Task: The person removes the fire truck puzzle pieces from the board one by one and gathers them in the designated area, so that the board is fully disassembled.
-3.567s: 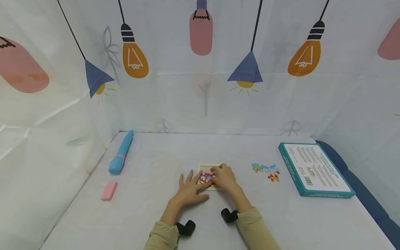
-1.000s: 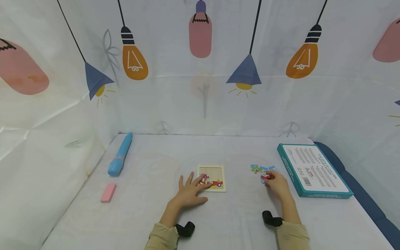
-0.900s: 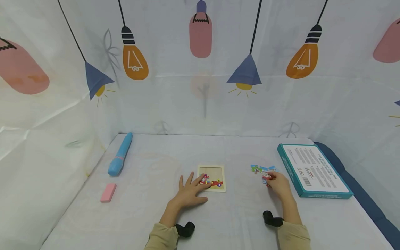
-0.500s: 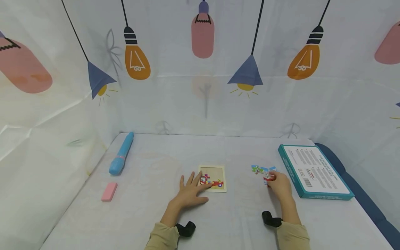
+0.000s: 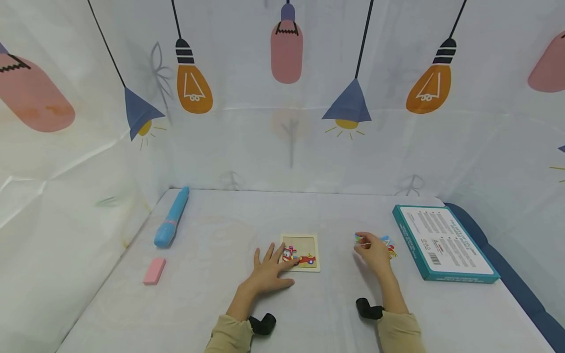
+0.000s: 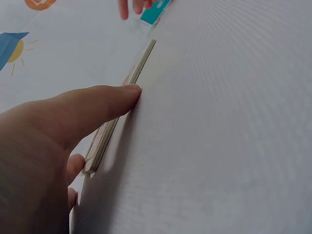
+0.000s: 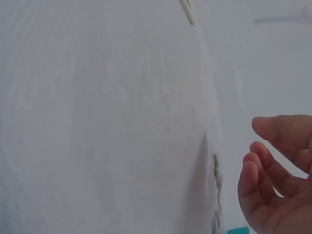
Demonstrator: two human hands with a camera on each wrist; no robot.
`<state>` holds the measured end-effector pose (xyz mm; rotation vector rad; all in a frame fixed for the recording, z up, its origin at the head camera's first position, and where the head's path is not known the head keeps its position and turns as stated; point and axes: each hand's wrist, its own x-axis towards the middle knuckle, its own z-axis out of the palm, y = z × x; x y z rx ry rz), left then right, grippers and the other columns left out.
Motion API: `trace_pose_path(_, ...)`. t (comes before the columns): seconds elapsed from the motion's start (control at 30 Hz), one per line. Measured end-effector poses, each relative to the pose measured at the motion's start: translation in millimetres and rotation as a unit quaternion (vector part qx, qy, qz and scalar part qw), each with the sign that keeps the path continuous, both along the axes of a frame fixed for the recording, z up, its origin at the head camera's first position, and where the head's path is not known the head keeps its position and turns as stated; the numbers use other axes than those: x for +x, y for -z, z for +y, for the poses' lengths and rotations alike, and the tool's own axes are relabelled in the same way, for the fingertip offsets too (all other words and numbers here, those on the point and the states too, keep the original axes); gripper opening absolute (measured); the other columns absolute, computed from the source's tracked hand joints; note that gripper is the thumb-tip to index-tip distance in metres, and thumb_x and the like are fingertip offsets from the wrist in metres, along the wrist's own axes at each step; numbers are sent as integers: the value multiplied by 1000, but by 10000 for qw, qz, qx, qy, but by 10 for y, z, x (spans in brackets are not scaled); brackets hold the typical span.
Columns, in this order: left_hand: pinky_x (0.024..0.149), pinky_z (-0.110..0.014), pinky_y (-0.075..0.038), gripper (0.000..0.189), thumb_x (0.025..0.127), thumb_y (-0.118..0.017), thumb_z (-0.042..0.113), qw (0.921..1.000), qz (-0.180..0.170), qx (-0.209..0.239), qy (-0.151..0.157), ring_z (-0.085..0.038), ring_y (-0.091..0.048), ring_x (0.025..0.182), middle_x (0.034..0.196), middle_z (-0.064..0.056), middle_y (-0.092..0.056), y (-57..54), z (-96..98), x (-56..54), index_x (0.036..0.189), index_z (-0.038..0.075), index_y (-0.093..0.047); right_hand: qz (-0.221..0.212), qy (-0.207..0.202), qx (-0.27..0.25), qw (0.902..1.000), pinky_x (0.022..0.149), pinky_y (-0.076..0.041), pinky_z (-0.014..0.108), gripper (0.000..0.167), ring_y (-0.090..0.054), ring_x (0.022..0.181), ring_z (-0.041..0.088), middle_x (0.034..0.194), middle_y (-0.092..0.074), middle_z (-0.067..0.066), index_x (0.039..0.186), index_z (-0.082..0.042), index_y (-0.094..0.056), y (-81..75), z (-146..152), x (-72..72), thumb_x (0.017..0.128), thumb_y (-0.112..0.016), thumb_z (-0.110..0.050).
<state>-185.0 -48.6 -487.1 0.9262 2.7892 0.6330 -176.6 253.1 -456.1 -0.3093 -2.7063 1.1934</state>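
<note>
My left hand (image 5: 267, 274) lies with fingers spread, index and middle fingertips over the left side of a small wooden puzzle tray (image 5: 300, 268). Red vehicle puzzle pieces (image 5: 307, 260) sit along the lower part of the tray; its upper part is bare wood. In the left wrist view, the thumb (image 6: 105, 100) overlaps the edge of the tray (image 6: 100, 148). My right hand (image 5: 374, 252) hovers over loose puzzle pieces (image 5: 391, 251), partly hiding them. The right wrist view shows its fingers (image 7: 265, 170) loosely bent, nothing visible between them, with pieces (image 7: 217, 175) on the table beyond.
A teal-edged box (image 5: 446, 242) lies at the right of the white table (image 5: 212, 314), beside a dark blue chair back (image 5: 512, 260). A blue microphone-shaped object (image 5: 171, 220) and a pink block (image 5: 154, 271) lie at the left. A printed curtain (image 5: 247, 147) hangs behind.
My right hand left the tray for the loose pieces, fingered a red one at their front, and has now shifted left over them. The left hand stays on the tray.
</note>
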Motion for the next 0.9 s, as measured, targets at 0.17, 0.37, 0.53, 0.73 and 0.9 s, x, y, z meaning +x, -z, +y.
trace_pose_path(0.17, 102, -65, 3, 54, 83, -61, 43, 10000, -65, 34, -22, -39, -8, 139, 153, -12, -19, 7, -4, 0, 135, 31, -49, 76, -164, -188, 9997, 66, -45, 28, 35, -56, 86, 26, 99, -60, 18, 117, 1, -58, 20, -195, -98, 82, -64, -3)
trace_pose_path(0.37, 101, -66, 0, 47, 83, -62, 39, 9995, -5, 288, -124, -40, -13, 138, 151, -13, -24, 7, 3, -39, 129, 31, -55, 122, -315, -354, 9988, 73, -49, 36, 35, -57, 88, 25, 99, -61, 16, 116, 0, -59, 38, -418, -169, 81, -65, -3)
trace_pose_path(0.53, 101, -66, -4, 41, 83, -62, 38, 9990, 48, 349, -264, -41, -18, 137, 149, -14, -29, -17, 4, -66, 123, 29, -61, 160, -490, -430, 9977, 76, -48, 38, 35, -57, 88, 25, 97, -60, 14, 115, -1, -60, 38, -587, -208, 81, -65, -3)
trace_pose_path(0.73, 102, -64, -9, 39, 83, -62, 38, 9992, 121, 181, -344, -39, -21, 136, 147, -14, -32, -32, -14, -83, 121, 30, -63, 305, -760, -449, 9956, 72, -49, 37, 33, -58, 85, 25, 94, -61, 13, 111, -1, -62, 47, -809, -226, 78, -66, 0)
trace_pose_path(0.9, 102, -63, -11, 37, 83, -62, 37, 9992, 233, 109, -321, -39, -23, 136, 146, -14, -34, -23, -27, -77, 120, 31, -63, 167, -1236, -202, 9920, 74, -48, 38, 31, -58, 84, 24, 92, -62, 10, 108, -3, -64, 84, -1013, -274, 78, -67, -1)
